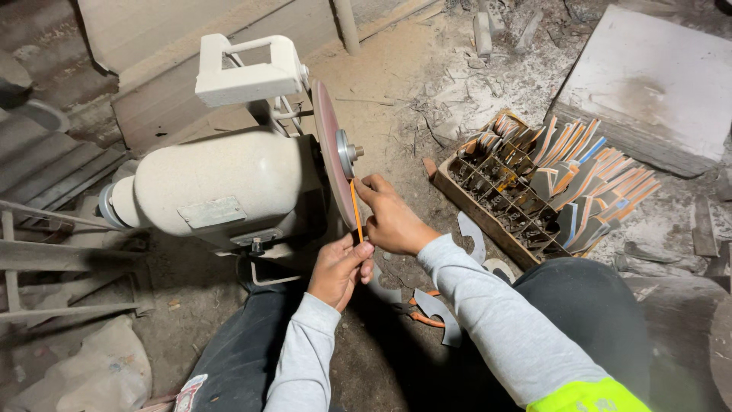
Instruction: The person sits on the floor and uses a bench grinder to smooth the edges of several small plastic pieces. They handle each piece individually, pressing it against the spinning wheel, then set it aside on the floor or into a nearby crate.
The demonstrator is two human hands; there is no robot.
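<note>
Your two hands hold one thin orange-edged blade edge-on against the face of the reddish grinding wheel. Your right hand is clenched round the blade's upper and middle part, fingertips just beside the wheel below its metal hub. Your left hand pinches the blade's lower end from beneath, thumb and fingers closed on it. The blade stands nearly upright, between the two hands, its top touching the wheel.

The wheel sits on the right end of a cream-coloured grinder motor, with a white bracket above it.

To your right, on the dusty floor, a wooden crate with compartments holds many similar curved blades, orange and blue edges showing, fanned out over its far side. It is well apart from both hands.

A few loose grey curved pieces lie on the floor by your right knee, just below your right forearm. A grey slab lies beyond the crate.
</note>
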